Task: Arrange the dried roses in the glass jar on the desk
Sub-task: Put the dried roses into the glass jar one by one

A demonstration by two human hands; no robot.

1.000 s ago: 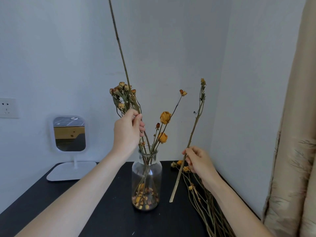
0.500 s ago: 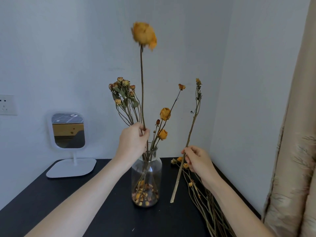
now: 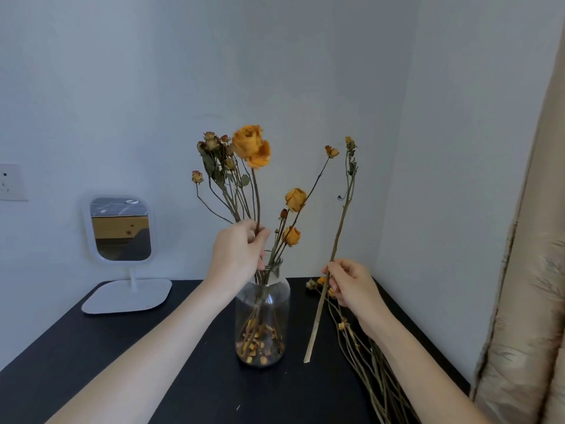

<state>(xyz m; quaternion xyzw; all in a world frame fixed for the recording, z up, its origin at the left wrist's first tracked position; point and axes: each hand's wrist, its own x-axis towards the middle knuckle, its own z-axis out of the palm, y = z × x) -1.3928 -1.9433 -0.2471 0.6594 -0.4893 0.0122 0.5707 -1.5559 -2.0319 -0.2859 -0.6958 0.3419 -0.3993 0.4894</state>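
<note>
Orange-headed and brittle, standing nearly upright in the glass jar (image 3: pixel 263 316) mid-desk (image 3: pixel 122 362): pinching the large rose (image 3: pixel 251 146) by its stem just above the jar mouth with the left hand (image 3: pixel 237 258), bloom pointing up, lower end running down inside the glass. Probably settling it among the stems already placed. Gripping a second stem (image 3: pixel 339 228) in the right hand (image 3: pixel 351 284), just right of the jar, long axis leaning slightly right, bud topmost, cut end near the desk. Next, likely releasing gently, then steering that cut end into the narrow mouth without snagging blooms. Leaving loose stems (image 3: pixel 367 356) lying at the right.
</note>
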